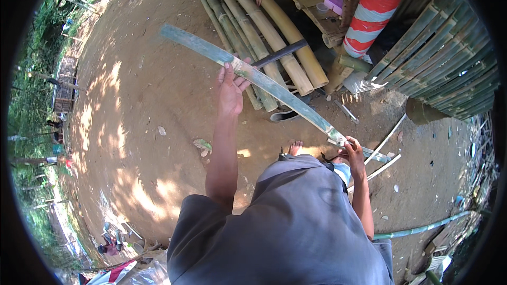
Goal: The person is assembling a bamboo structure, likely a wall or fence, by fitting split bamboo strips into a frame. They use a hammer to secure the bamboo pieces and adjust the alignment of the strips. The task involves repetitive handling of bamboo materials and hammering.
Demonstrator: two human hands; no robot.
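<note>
A long split bamboo slat (285, 95), greenish with pale patches at its joints, slants across in front of me from the upper left down to the right. My left hand (231, 94) is closed on it near the middle, thumb on top and fingers beneath. At the lower right end, my right hand (354, 154) grips the slat between thumb and fingers. Another bamboo strip (376, 154) lies low beside that hand, close to my feet. Beyond the slat, a dark, flat, blade-like piece (282, 54) rests across the bamboo poles.
Thick bamboo poles (264, 18) form a bench ahead. Right of it stand a red-and-white wrapped post (369, 13) and a bamboo slat panel (443, 47). A pink box (334, 0) sits behind. Thin strips (388, 132) and a green pole (422, 230) lie on the dirt ground.
</note>
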